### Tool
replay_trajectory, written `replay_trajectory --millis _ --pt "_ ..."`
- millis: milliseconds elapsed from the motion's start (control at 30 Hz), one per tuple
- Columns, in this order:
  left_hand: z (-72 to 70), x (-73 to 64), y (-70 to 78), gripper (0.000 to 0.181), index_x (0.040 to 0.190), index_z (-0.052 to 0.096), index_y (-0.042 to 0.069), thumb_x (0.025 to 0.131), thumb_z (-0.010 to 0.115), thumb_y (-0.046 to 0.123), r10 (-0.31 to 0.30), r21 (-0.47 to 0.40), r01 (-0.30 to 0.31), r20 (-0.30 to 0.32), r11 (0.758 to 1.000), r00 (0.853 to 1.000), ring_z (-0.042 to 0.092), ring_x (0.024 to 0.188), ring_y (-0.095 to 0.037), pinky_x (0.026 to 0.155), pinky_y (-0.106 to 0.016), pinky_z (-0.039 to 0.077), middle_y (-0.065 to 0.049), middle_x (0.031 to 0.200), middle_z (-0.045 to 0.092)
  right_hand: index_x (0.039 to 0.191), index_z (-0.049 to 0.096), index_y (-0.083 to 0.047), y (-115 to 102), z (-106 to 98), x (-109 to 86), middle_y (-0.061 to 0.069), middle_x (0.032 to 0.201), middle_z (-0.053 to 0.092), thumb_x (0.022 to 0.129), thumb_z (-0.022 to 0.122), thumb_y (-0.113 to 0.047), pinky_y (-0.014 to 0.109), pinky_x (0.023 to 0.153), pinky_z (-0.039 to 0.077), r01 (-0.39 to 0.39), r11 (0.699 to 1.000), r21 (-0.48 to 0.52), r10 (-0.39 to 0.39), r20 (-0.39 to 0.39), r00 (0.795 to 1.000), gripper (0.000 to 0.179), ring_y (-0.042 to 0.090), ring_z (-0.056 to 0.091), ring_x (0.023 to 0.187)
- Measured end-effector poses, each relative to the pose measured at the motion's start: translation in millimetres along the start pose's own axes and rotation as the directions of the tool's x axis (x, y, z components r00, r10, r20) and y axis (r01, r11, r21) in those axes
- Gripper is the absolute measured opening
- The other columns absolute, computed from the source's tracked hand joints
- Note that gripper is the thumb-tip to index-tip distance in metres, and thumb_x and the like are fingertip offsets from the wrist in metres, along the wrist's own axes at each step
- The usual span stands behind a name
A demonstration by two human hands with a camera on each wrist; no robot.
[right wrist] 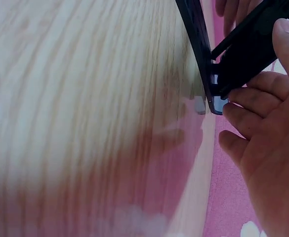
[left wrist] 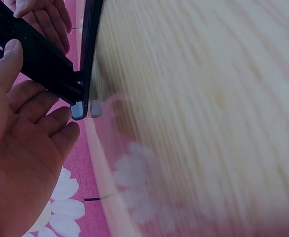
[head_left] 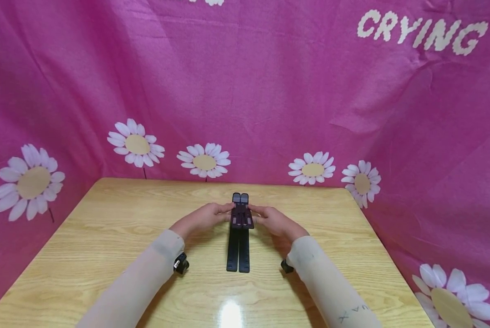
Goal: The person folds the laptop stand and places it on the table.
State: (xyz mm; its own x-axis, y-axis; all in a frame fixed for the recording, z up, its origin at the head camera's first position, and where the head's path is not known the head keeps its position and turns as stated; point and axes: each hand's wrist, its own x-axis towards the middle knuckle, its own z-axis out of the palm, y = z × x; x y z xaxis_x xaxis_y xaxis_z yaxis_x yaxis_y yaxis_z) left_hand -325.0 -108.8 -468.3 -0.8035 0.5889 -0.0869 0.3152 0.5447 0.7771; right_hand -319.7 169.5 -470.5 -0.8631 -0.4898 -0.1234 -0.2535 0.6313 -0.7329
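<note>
A black folding laptop stand (head_left: pixel 242 217) is on the wooden table, its two long base bars (head_left: pixel 232 250) pointing toward me. Its upper plate is raised at an angle from the bars, as both wrist views show. My left hand (head_left: pixel 204 217) grips the plate's left edge, thumb on the face and fingers behind. On the opposite edge my right hand (head_left: pixel 275 221) holds it the same way. In the left wrist view a grey pad (left wrist: pixel 77 109) shows at the stand's hinged end, close to the left fingertips. The right fingertips (right wrist: pixel 227 109) lie beside that end.
The glossy wooden table (head_left: pixel 331 255) reaches back to a pink cloth (head_left: pixel 253 114) printed with daisies, which hangs behind it and on both sides. A small black wrist camera (head_left: pixel 181 264) sits under the left sleeve, another black device (head_left: pixel 287 266) under the right.
</note>
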Motion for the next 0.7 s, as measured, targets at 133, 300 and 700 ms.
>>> replay_trajectory --millis 133,300,700 --pt "1.3 -3.1 1.5 0.06 0.16 0.034 0.025 0.106 0.054 0.042 -0.018 0.019 0.018 0.012 1.0 1.0 0.026 0.154 -0.024 0.125 -0.048 0.023 -0.001 0.165 0.031 0.159 0.038 -0.028 1.4 2.0 -2.5 0.001 0.163 0.038 0.102 0.056 -0.05 0.051 0.124 0.025 -0.001 1.0 0.012 0.001 0.011 1.0 0.064 0.026 0.03 0.153" --pt "3.6 -4.1 0.8 0.062 0.159 0.035 0.023 0.104 0.057 0.041 0.003 0.067 -0.005 0.032 0.998 0.999 0.024 0.154 -0.023 0.126 -0.046 0.022 0.0 0.166 0.029 0.16 0.036 -0.025 1.4 3.2 -5.9 0.0 0.167 0.03 0.103 0.059 -0.043 0.049 0.126 0.02 0.014 1.0 0.012 -0.014 0.037 0.999 0.064 0.025 0.022 0.155" --pt "6.7 -2.2 -1.5 0.072 0.155 0.04 0.019 0.094 0.073 0.038 0.019 0.109 -0.023 0.038 0.994 0.999 0.022 0.155 -0.019 0.126 -0.045 0.022 0.008 0.164 0.033 0.157 0.043 -0.021 1.7 4.7 -5.7 0.002 0.167 0.029 0.095 0.072 -0.041 0.051 0.126 0.02 0.04 0.996 -0.084 -0.036 0.047 0.998 0.071 0.026 0.023 0.156"
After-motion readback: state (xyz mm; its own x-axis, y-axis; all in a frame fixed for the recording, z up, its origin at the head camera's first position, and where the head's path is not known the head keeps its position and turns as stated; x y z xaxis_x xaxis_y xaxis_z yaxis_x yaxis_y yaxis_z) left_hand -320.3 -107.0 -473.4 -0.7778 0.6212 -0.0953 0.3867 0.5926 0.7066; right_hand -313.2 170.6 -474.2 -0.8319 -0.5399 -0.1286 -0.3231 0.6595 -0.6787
